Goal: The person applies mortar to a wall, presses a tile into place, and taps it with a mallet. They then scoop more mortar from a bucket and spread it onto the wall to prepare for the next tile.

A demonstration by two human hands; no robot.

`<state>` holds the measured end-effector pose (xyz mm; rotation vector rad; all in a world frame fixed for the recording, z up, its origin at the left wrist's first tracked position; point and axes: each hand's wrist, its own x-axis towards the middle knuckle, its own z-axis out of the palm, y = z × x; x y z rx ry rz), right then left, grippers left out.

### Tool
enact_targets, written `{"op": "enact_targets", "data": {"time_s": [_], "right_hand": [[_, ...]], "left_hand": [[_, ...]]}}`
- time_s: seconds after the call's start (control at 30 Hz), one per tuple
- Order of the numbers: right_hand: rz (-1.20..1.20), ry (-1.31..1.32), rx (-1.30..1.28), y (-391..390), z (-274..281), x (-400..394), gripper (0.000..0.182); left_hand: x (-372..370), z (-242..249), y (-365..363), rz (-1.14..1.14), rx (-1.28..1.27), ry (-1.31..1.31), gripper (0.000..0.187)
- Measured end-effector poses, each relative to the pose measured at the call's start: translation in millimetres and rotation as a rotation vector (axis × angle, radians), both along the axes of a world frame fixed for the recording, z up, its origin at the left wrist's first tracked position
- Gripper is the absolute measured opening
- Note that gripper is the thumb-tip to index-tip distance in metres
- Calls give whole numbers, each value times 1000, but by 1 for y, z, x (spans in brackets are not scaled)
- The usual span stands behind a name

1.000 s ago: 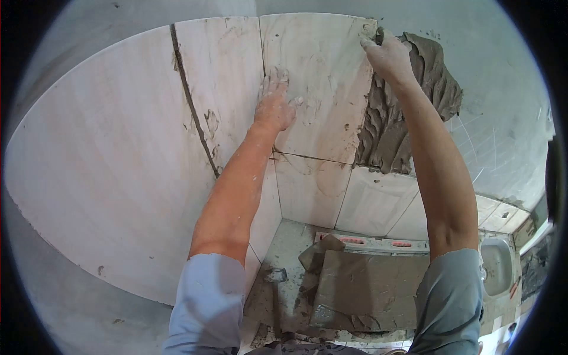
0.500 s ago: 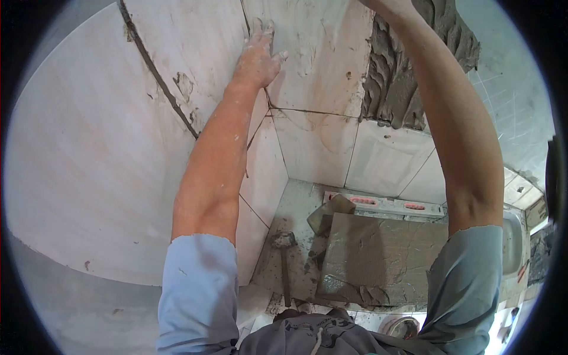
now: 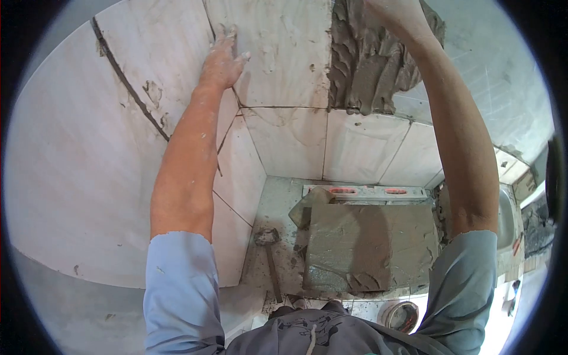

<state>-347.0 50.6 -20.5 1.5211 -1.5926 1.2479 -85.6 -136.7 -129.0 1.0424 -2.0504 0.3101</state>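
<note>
My left hand, dusted with pale residue, rests against the light wall tiles near the corner joint, fingers apart and nothing in it. At the top edge my right hand is partly cut off by the frame, over the grey mortar spread on the wall. Its fingers are out of sight, and so is anything it may hold. The mortar borders the tile's right edge and lies above a lower row of tiles.
Below lies a mortar-coated slab, with a level behind it and a sponge-like block at its corner. A hammer lies to its left. A round bucket stands near my body, and a basin at the right.
The view has shifted, so the wall and slab appear further left. My left hand stays at the corner joint; my right hand remains over the mortar at the top edge.
</note>
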Motion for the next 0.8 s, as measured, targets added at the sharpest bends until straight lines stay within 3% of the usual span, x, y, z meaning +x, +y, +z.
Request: {"op": "enact_targets", "data": {"time_s": [0.03, 0.27, 0.43, 0.53, 0.67, 0.8], "right_hand": [[40, -111, 74, 16, 2, 7, 57], [-2, -87, 152, 19, 9, -15, 53], [168, -187, 211, 36, 11, 11, 52], [82, -113, 159, 3, 20, 1, 52], [165, -41, 133, -43, 45, -16, 56], [251, -152, 125, -31, 59, 21, 56]], "left_hand": [[0, 0, 0, 5, -2, -3, 71], [0, -3, -3, 30, -31, -21, 72], [2, 1, 3, 10, 61, -7, 74], [0, 3, 1, 5, 32, 5, 74], [-2, 5, 4, 46, 26, 0, 72], [-3, 10, 11, 53, 87, 37, 71]]}}
